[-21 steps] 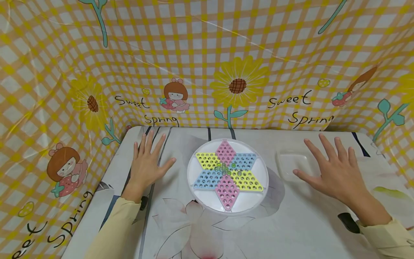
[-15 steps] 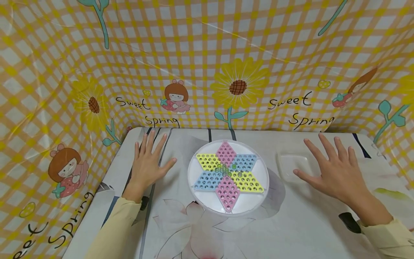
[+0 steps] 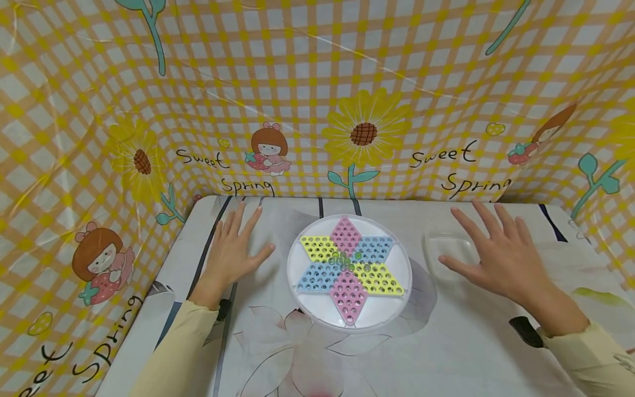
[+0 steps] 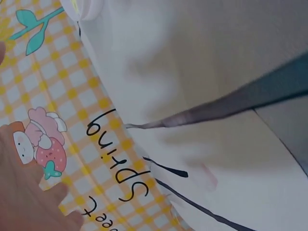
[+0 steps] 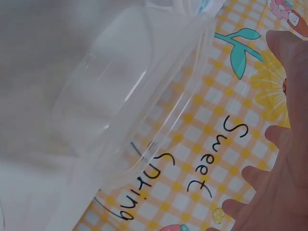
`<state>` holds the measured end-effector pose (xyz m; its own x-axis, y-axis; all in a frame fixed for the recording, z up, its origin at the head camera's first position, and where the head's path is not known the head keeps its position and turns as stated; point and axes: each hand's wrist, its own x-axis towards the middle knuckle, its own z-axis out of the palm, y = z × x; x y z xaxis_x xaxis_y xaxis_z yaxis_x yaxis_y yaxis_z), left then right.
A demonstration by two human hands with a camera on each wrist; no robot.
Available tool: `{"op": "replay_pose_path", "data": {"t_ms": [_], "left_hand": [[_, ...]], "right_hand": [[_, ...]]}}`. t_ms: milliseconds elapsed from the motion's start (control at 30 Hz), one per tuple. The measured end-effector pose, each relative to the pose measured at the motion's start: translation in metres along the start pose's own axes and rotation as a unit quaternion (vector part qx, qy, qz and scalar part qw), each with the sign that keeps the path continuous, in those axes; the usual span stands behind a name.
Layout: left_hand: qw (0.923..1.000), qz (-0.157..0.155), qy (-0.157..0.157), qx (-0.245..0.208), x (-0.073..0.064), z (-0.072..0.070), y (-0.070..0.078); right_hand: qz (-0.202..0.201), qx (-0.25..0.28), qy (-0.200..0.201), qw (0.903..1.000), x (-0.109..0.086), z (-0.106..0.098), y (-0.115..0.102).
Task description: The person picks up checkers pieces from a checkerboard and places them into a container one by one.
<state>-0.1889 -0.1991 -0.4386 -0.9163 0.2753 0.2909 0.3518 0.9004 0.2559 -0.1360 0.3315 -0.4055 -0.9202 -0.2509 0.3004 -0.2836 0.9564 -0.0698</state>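
On the table, between my hands, lies a round white Chinese checkers board (image 3: 307, 314) with a star of pink, yellow and blue holes. Several green glass marbles (image 3: 342, 259) are grouped around its middle. My left hand (image 3: 229, 260) hovers left of the board, fingers spread and holding nothing; the left wrist view shows part of that hand (image 4: 29, 197). To the right, my right hand (image 3: 501, 264) is spread too, with nothing in it. Beside and partly behind it is a clear plastic container (image 3: 439, 253), also visible as a transparent box (image 5: 130, 86) in the right wrist view.
A yellow checked cloth (image 3: 307, 82) with flowers and figures hangs behind and at the sides of the table. The white patterned table cover (image 3: 416, 358) spreads out in front of the board. Black straps (image 3: 526, 332) sit at both wrists.
My right hand has shifted a little left, toward the board. My left hand has moved slightly right. The board and marbles have stayed in place.
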Motion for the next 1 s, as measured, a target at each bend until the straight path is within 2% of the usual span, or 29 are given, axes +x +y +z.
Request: {"op": "replay_pose_path", "data": {"t_ms": [233,433,567,800,1000], "left_hand": [[0.9984,-0.012,-0.035,-0.043,-0.003,0.004,0.005],[0.9977,-0.014,-0.036,-0.055,-0.006,0.011,0.007],[0.9959,-0.013,-0.040,-0.080,-0.009,0.015,0.010],[0.9889,-0.024,-0.060,-0.134,-0.015,0.021,0.014],[0.9810,-0.005,-0.073,-0.180,-0.018,0.027,0.020]], "right_hand": [[-0.021,0.005,0.002,0.9998,0.008,0.002,-0.009],[-0.040,0.022,0.004,0.9990,0.014,0.008,-0.015],[-0.048,0.047,-0.002,0.9977,0.019,0.009,-0.024],[-0.085,0.090,0.009,0.9923,0.026,0.011,-0.046],[-0.075,0.134,-0.024,0.9879,0.032,0.011,-0.067]]}}
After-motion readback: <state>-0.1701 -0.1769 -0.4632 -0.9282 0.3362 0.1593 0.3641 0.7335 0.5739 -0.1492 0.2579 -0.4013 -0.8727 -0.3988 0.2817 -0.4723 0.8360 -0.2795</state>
